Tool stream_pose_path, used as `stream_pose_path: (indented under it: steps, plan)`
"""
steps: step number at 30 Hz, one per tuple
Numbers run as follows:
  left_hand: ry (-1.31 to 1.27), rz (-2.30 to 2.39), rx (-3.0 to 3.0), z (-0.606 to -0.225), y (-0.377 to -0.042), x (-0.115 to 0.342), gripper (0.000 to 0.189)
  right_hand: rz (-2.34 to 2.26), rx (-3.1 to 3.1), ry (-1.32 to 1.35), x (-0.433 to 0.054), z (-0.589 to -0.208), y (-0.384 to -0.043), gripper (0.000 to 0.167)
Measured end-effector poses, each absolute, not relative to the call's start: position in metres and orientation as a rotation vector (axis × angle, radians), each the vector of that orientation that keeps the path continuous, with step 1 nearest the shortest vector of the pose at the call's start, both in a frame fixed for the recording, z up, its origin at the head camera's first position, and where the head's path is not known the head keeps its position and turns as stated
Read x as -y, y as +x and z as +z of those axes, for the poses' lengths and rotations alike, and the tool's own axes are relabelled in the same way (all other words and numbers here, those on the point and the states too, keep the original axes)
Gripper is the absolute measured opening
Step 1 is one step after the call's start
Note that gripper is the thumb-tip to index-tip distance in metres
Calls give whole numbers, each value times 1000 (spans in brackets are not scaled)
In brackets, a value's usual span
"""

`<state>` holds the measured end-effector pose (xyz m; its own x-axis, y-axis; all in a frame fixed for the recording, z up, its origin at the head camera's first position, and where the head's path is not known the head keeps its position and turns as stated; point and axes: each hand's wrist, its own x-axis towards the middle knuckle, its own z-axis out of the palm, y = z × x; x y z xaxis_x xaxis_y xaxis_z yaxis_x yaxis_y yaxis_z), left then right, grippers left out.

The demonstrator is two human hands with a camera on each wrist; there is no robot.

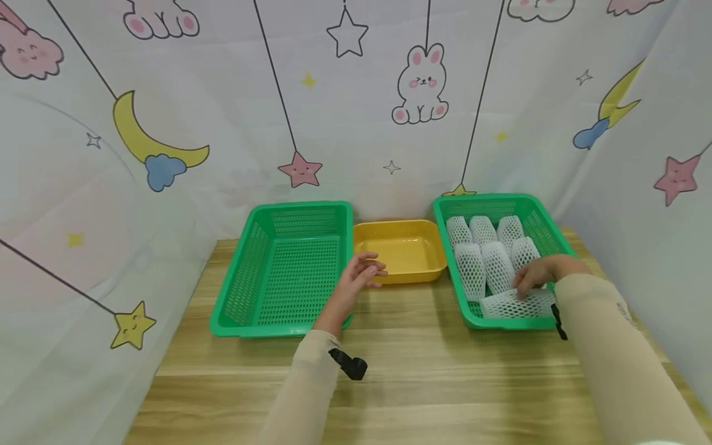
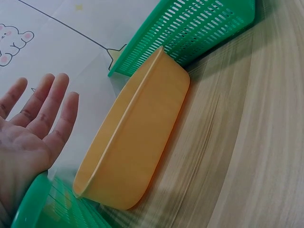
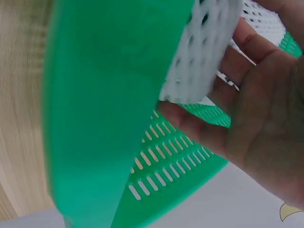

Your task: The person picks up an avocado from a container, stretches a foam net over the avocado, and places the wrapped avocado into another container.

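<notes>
In the right green basket (image 1: pixel 473 322), several white foam net sleeves (image 1: pixel 471 272) lie in rows. My right hand (image 1: pixel 536 274) reaches in over the front and grips a foam net sleeve (image 1: pixel 508 306) lying crosswise at the near end. The right wrist view has the fingers (image 3: pixel 237 71) bent along this sleeve, close inside the basket wall. My left hand (image 1: pixel 356 278) hovers by the right rim of the left green basket (image 1: pixel 300 266), fingers spread and loosely bent, palm bare. Beyond its fingertips is a yellow tray (image 1: pixel 403 250).
The yellow tray stands between the two green baskets on a wooden table (image 1: pixel 411 371). A white cloth (image 1: pixel 356 123) printed with stars, moons and bunnies hangs right behind them and along both sides. Slotted walls rise around each basket.
</notes>
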<state>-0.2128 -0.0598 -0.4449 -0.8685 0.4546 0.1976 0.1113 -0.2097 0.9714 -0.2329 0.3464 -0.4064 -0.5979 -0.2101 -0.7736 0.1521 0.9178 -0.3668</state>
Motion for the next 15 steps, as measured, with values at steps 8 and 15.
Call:
stream_pose_path:
  steps: [8,15]
  plan:
    - [673,2156,-1860,-439,-210,60,34,-469,-2260,63,-341,-411,-229,22]
    - [625,2143,-1870,-438,-212,57,32,-522,-2319,67,-334,-390,-237,35]
